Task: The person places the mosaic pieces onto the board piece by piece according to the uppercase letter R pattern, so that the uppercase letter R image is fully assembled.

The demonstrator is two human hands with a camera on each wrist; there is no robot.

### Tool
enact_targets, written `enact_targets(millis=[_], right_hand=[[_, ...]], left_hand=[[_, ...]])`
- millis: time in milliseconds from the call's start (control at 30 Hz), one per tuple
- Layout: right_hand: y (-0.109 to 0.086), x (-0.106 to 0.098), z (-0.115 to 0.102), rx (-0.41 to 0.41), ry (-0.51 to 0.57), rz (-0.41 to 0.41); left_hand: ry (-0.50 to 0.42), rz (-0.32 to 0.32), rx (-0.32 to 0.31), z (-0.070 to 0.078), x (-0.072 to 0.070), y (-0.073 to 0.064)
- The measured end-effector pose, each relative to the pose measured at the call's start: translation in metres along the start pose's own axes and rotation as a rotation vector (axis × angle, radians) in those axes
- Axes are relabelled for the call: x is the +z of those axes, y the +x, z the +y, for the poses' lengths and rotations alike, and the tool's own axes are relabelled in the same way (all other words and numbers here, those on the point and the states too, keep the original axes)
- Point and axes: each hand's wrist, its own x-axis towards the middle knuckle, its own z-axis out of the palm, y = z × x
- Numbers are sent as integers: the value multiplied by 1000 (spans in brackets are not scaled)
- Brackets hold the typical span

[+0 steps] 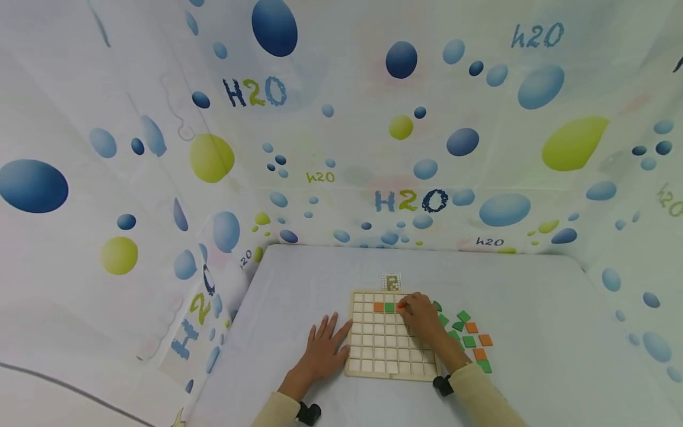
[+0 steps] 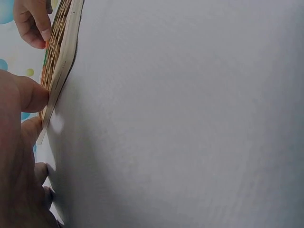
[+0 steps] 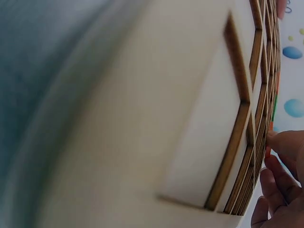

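A wooden grid board (image 1: 368, 370) lies on the table with a row of tiles in its upper part, an orange tile (image 1: 379, 307) and a green tile (image 1: 389, 308) among them. My right hand (image 1: 424, 320) is over the board's upper right. Between its thumb and fingers it pinches a small orange tile (image 3: 267, 152), partly hidden by the fingertips. My left hand (image 1: 321, 351) lies with fingers spread on the table at the board's left side. Its thumb and forefinger (image 2: 33, 95) touch the board's edge.
Loose green tiles (image 1: 469, 341) and orange tiles (image 1: 485, 340) are scattered right of the board, partly behind the right forearm. A small pattern card (image 1: 392, 281) lies beyond the board's far edge. A white cloth (image 1: 299, 279) covers the table; a printed curtain (image 1: 347, 136) hangs behind.
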Motion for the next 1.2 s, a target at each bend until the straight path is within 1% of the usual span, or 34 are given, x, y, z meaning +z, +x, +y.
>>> enact_targets(millis=[133, 233, 300, 400, 500, 667, 733, 800, 900, 1000, 1200], right_hand=[[-1, 1, 0, -61, -20, 32], [-2, -4, -1, -81, -11, 43], [-3, -8, -3, -78, 4, 37], [-6, -16, -3, -18, -11, 10], [-9, -24, 2, 83, -47, -12], [-8, -43, 18, 245, -33, -6], [-6, -52, 26, 308, -15, -24], [-4, -59, 33, 351, -8, -59], [-2, -66, 43, 380, 11, -109], [-2, -70, 48, 370, 8, -135], [0, -63, 51, 364, -42, -121]], left_hand=[[-3, 1, -3, 1, -1, 0], [-4, -7, -9, 3, -1, 1], [-4, -11, -9, 4, -1, 1], [-1, -17, -14, 5, -1, 1], [-4, -14, -10, 5, -2, 1], [-3, -5, -5, 8, -5, 0], [0, -2, -6, 9, -7, -1], [-8, 6, -1, 9, -8, -2], [-8, 10, -1, 9, -8, -2], [-1, 8, -6, 8, -7, -1], [-3, 1, -22, 6, -4, -2]])
